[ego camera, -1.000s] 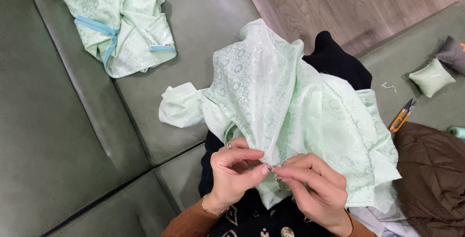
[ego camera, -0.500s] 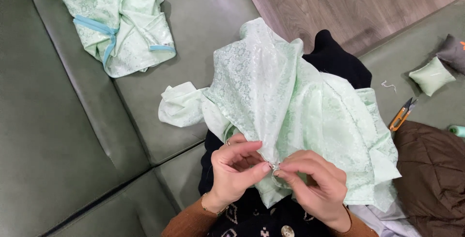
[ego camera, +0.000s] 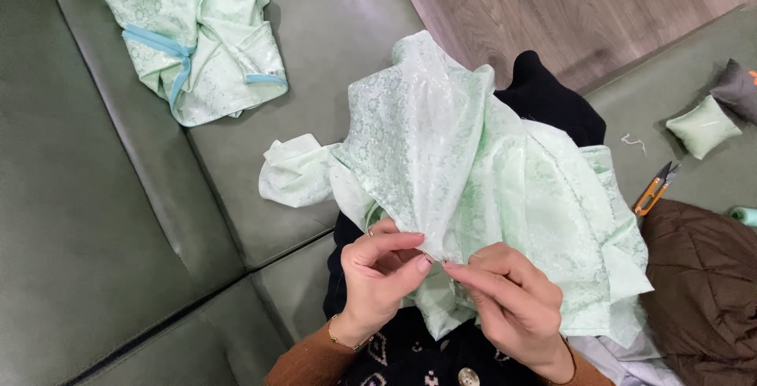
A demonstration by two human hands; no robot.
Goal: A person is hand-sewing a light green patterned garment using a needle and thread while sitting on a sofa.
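Leftmost, far garment: a pale green piece with blue trim [ego camera: 197,39], crumpled on the green sofa [ego camera: 95,220].
Left hand [ego camera: 378,275]: closed, thumb and forefinger pinching an edge of the mint brocade fabric [ego camera: 473,165].
Fabric: draped over the lap, bunched upward between both hands.
Right hand [ego camera: 512,299]: closed, fingertips pinching the same edge, touching the left.
Right side: orange thread snips [ego camera: 653,190], then a small green pincushion [ego camera: 703,126], well apart from the hands.

The left hand [ego camera: 378,279] and right hand [ego camera: 509,303] draw their fingertips closer together on the pale green fabric's [ego camera: 473,173] edge.
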